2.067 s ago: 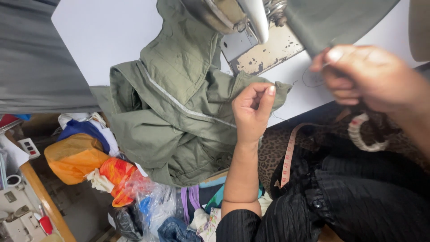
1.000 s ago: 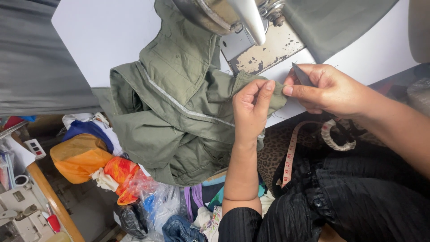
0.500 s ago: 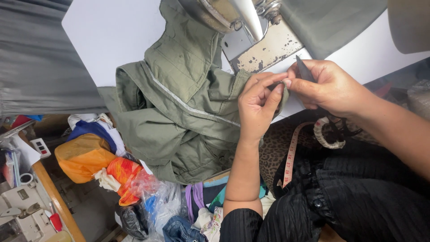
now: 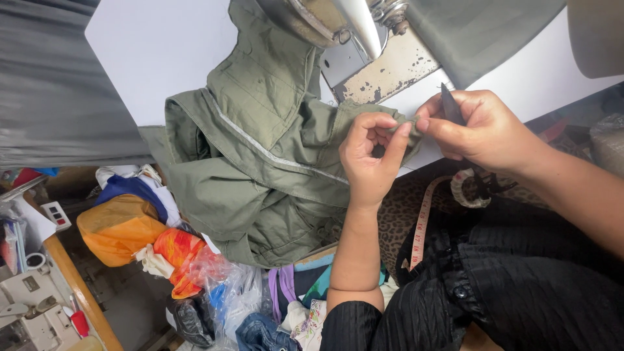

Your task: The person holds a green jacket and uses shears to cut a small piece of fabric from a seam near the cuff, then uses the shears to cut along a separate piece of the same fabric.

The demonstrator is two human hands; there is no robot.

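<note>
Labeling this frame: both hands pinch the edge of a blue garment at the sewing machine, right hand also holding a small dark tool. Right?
Not quite: the garment is olive green, not blue, as the head view shows. The rest holds: left hand and right hand pinch its edge by the sewing machine, the right also holding a small dark tool.

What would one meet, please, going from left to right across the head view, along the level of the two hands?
Grey fabric → olive green jacket → left hand pinching the jacket's edge → right hand holding a small dark tool.
</note>
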